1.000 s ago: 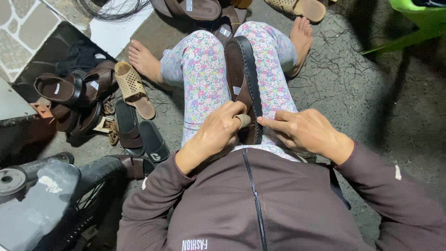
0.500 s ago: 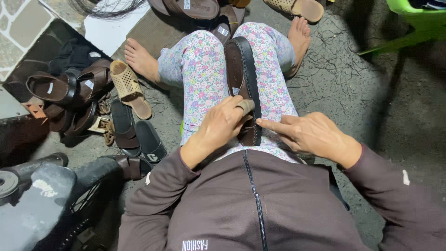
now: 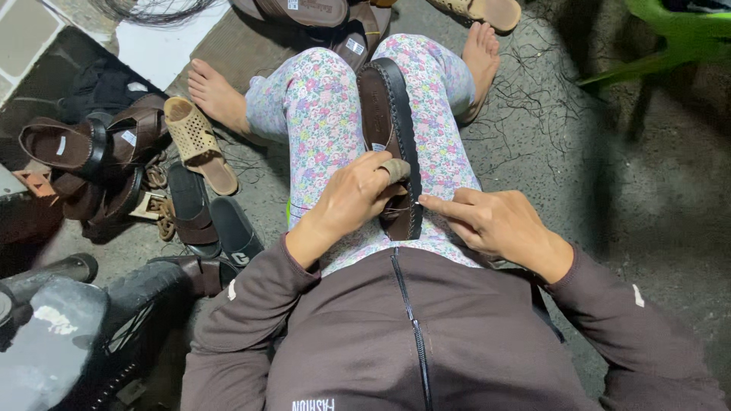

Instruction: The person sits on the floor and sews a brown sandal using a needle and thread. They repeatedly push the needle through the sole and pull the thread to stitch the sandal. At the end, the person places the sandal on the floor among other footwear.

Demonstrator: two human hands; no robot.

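Sandal sole (image 3: 388,129), dark brown with a stitched edge, lies lengthwise on the person's floral-trousered lap. Left hand (image 3: 354,199) is curled over its near end, fingers closed on a small tan pad (image 3: 395,169). Right hand (image 3: 495,224) sits just beside the sole's right edge, forefinger extended and touching it, other fingers loosely bent. Pile of brown sandals (image 3: 91,148) on the floor to the left; green plastic chair (image 3: 670,38) far right.

Sandal (image 3: 390,137) on lap, sandal pile (image 3: 114,164) left
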